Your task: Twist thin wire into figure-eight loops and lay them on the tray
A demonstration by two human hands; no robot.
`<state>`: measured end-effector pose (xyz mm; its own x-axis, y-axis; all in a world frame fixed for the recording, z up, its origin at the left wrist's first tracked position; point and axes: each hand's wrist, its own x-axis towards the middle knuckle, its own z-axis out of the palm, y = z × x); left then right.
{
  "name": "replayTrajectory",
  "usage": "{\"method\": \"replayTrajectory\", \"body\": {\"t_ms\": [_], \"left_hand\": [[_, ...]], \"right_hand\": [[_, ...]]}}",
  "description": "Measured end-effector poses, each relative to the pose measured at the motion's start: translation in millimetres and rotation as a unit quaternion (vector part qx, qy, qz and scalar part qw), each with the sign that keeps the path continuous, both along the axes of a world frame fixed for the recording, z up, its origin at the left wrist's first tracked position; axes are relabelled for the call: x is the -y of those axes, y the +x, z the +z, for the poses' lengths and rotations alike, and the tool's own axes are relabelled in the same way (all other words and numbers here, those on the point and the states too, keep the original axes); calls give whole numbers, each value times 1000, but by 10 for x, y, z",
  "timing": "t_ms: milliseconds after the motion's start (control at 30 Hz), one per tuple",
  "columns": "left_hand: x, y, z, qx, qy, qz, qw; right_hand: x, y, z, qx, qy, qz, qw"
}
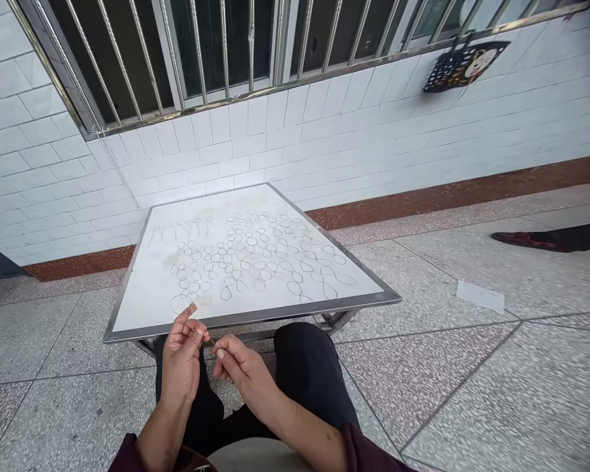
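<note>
My left hand [183,360] is raised at the near edge of the white-topped table [132,308], its thumb and fingers pinched together. A thin wire-like strand [212,341] runs from that pinch to my right hand [243,372], which grips it between thumb and bent fingers. The strand's full length is hidden by my fingers. Across the tabletop lie many thin loops [260,262], several shaped like figure eights. Toward the far left of the table are strands with a small loop at one end [187,226].
My knees [307,367] are under the table's near edge. Behind it stands a white tiled wall [201,154] with a barred window [226,52]. A dark basket [465,64] hangs at the upper right. Another person's shoe [533,240] and a pale flat strip [480,296] are on the floor.
</note>
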<state>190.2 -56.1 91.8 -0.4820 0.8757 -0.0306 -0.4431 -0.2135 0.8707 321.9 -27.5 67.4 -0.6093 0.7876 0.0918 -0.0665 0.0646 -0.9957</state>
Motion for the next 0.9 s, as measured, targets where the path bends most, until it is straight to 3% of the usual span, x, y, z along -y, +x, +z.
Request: {"method": "replayTrajectory", "body": {"t_ms": [167,433,733,900], "left_hand": [[-16,28,-97,-34,-45,-26,998],[-131,-4,-192,-78,-77,-26,994],[-242,-36,-210,-49,-74,-19,996],[-253,-109,-216,-18,-84,9,996]], "right_hand": [[-48,-41,-39,-30,-65,-9,997],[-213,-84,-212,-33,-83,-21,996],[-377,-88,-263,17,9,-88,996],[-385,-135,-225,30,20,-80,996]]}}
